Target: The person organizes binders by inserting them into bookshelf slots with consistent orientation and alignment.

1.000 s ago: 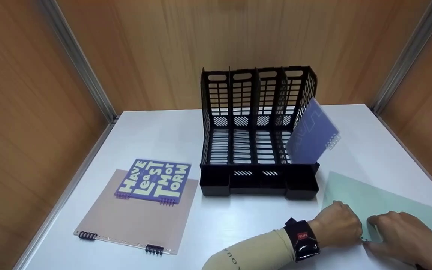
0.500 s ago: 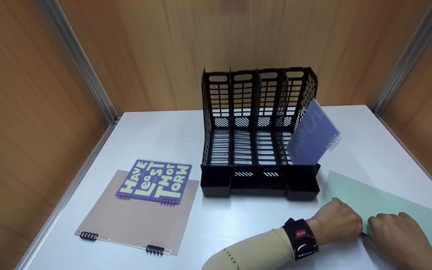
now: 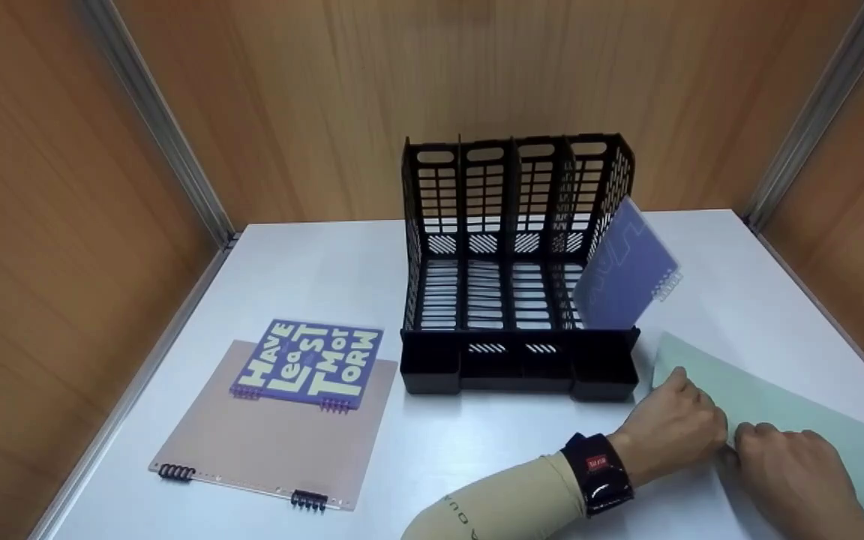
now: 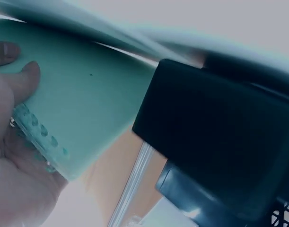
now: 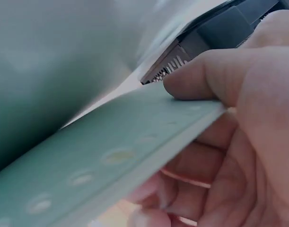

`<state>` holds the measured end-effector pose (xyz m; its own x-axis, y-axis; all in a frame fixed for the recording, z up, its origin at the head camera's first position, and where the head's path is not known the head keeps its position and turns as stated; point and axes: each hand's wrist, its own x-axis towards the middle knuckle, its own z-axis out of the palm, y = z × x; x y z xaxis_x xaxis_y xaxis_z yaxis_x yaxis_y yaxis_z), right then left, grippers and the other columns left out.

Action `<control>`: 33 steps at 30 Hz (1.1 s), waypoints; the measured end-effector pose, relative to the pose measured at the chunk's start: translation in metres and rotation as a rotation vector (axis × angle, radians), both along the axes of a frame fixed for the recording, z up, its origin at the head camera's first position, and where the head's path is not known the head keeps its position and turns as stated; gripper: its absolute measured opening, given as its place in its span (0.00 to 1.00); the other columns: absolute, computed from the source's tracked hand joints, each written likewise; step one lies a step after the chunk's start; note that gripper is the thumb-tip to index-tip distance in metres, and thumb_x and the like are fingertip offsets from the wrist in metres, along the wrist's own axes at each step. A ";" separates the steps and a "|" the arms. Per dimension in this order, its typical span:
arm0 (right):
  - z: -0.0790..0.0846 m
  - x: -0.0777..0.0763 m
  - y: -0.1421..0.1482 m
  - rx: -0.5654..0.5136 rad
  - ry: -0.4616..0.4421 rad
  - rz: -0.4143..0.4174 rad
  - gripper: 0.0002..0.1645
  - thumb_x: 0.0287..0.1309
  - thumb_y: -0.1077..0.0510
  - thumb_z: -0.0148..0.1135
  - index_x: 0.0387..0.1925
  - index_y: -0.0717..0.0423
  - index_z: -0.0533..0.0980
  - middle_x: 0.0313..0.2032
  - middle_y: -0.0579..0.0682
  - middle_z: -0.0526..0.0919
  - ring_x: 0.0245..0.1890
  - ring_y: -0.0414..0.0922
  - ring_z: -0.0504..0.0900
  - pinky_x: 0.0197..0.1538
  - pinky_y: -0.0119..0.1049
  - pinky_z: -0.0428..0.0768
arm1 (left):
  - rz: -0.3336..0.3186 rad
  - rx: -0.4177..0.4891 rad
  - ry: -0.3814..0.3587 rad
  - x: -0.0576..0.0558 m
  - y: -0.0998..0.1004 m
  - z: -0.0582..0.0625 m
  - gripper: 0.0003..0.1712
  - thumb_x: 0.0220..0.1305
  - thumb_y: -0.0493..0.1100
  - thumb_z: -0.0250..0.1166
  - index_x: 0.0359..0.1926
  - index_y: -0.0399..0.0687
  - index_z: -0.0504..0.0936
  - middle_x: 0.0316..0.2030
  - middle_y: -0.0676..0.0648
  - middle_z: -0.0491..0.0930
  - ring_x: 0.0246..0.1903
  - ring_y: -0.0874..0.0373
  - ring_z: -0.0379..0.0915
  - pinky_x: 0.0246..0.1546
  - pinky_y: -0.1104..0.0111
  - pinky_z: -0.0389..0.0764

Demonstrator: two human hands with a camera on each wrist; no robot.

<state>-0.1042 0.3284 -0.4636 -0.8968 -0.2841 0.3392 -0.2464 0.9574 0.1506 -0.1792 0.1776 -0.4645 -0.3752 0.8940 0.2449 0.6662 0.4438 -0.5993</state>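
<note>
Between upright wood-grain panels (image 3: 289, 97) spread a white tabletop (image 3: 327, 277), and towards its far side stood a black plastic lattice file rack (image 3: 514, 334) with four tall compartments and small trays along its front. Off the front right corner of that rack lay a pale green, flexible rectangular notebook (image 3: 784, 409), well apart from the other things on the left, its punched near-left edge slightly raised. On the left side rested a translucent pink rectangular notebook (image 3: 289, 442), flat. A thin, plain-backed purple notebook (image 3: 623, 266) leaned tilted in the rack's rightmost compartment, its rings facing out to the right. A smaller purple notebook with cream block lettering (image 3: 310, 365) lay across the far end of the pink one. From the bottom edge came a beige sleeve (image 3: 514, 499), leading to the left hand (image 3: 676, 424), whose thumb pressed on top of the green notebook's edge with the other fingers beneath. Just beside it, the right hand (image 3: 799, 476) pinched the same edge, thumb above, fingers curled underneath. A glossy black strap (image 3: 598, 476) circled the left wrist. Two short black ring clips (image 3: 175, 472) sat along the pink notebook's near edge.
</note>
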 end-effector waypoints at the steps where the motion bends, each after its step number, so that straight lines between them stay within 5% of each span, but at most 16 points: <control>1: 0.002 0.001 -0.002 -0.011 -0.009 -0.020 0.26 0.46 0.65 0.73 0.12 0.53 0.62 0.11 0.46 0.59 0.11 0.42 0.60 0.15 0.43 0.63 | -0.004 0.009 0.010 0.000 -0.001 0.002 0.17 0.78 0.45 0.46 0.33 0.66 0.77 0.27 0.63 0.75 0.30 0.67 0.72 0.56 0.64 0.72; 3: 0.006 0.002 -0.005 -0.033 -0.018 -0.053 0.28 0.47 0.65 0.74 0.11 0.53 0.62 0.11 0.46 0.59 0.11 0.42 0.61 0.14 0.42 0.62 | -0.016 0.027 0.029 0.001 -0.002 0.006 0.17 0.77 0.44 0.45 0.33 0.65 0.77 0.26 0.62 0.75 0.31 0.66 0.72 0.59 0.62 0.71; 7: 0.013 0.003 -0.009 -0.056 -0.046 -0.112 0.24 0.50 0.73 0.67 0.12 0.57 0.63 0.11 0.48 0.61 0.12 0.43 0.63 0.12 0.44 0.66 | -0.037 0.051 0.057 0.000 -0.003 0.012 0.19 0.75 0.41 0.44 0.30 0.65 0.74 0.25 0.63 0.72 0.29 0.66 0.67 0.48 0.68 0.69; 17: 0.012 0.006 -0.012 -0.070 0.012 -0.103 0.23 0.47 0.77 0.62 0.12 0.58 0.61 0.11 0.48 0.59 0.12 0.43 0.61 0.12 0.41 0.65 | -0.103 0.063 0.079 -0.001 -0.005 0.021 0.21 0.75 0.38 0.43 0.30 0.65 0.74 0.26 0.64 0.74 0.30 0.68 0.70 0.42 0.71 0.68; 25: 0.009 0.004 -0.018 -0.174 0.250 -0.072 0.29 0.41 0.79 0.64 0.10 0.55 0.56 0.10 0.47 0.54 0.08 0.40 0.54 0.10 0.37 0.57 | -0.248 0.160 0.168 -0.004 -0.005 0.035 0.24 0.73 0.34 0.42 0.31 0.64 0.79 0.29 0.62 0.80 0.34 0.64 0.74 0.48 0.68 0.69; 33: 0.025 -0.001 -0.021 -0.289 0.316 -0.057 0.26 0.33 0.82 0.72 0.10 0.62 0.63 0.10 0.50 0.62 0.05 0.42 0.59 0.07 0.39 0.62 | -0.289 0.109 0.248 -0.004 -0.006 0.066 0.29 0.72 0.30 0.38 0.36 0.60 0.83 0.33 0.57 0.83 0.46 0.54 0.76 0.64 0.59 0.65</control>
<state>-0.1049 0.3077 -0.4384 -0.7476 -0.0904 0.6580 -0.1769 0.9820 -0.0661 -0.1827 0.1712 -0.3980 -0.0290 0.9180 0.3955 0.6140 0.3286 -0.7176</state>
